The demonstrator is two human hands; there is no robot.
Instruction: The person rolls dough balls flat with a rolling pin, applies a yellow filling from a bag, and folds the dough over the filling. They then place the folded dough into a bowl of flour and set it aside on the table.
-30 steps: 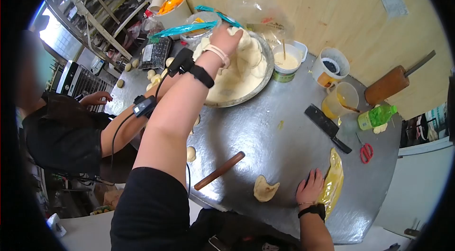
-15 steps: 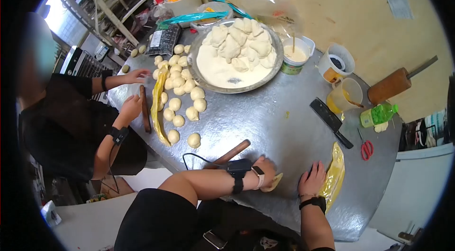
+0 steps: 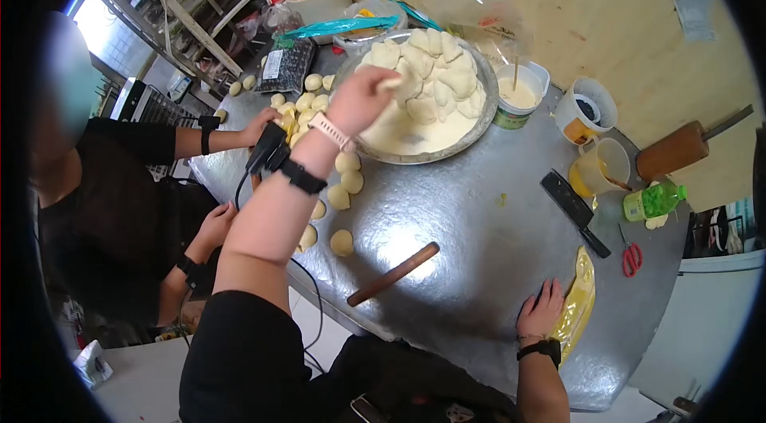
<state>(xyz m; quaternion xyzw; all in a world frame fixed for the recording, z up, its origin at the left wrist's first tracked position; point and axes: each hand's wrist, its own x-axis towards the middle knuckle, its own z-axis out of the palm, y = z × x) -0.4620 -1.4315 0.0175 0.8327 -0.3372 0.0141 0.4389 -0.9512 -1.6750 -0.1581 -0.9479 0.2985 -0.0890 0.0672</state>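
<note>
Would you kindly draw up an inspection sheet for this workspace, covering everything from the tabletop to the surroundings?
Surface: metal table, small yellowish spot.
Job's things: dough pieces heaped in a bowl; dough balls beside it; rolling pin lying loose.
Clutter: cleaver, red-handled scissors, green bottle on the right.
Hands: left hand over the bowl, apparently pinching a dough piece; right hand palm-down beside yellow plastic.
Cables: black cable hanging beside the left arm.
Surroundings: co-worker on the left; rack behind.

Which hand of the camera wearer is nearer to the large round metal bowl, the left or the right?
Left. The left hand is over the pictured left part of the metal bowl; the right hand lies on the tabletop, farther away, beside the yellow packet.
</note>
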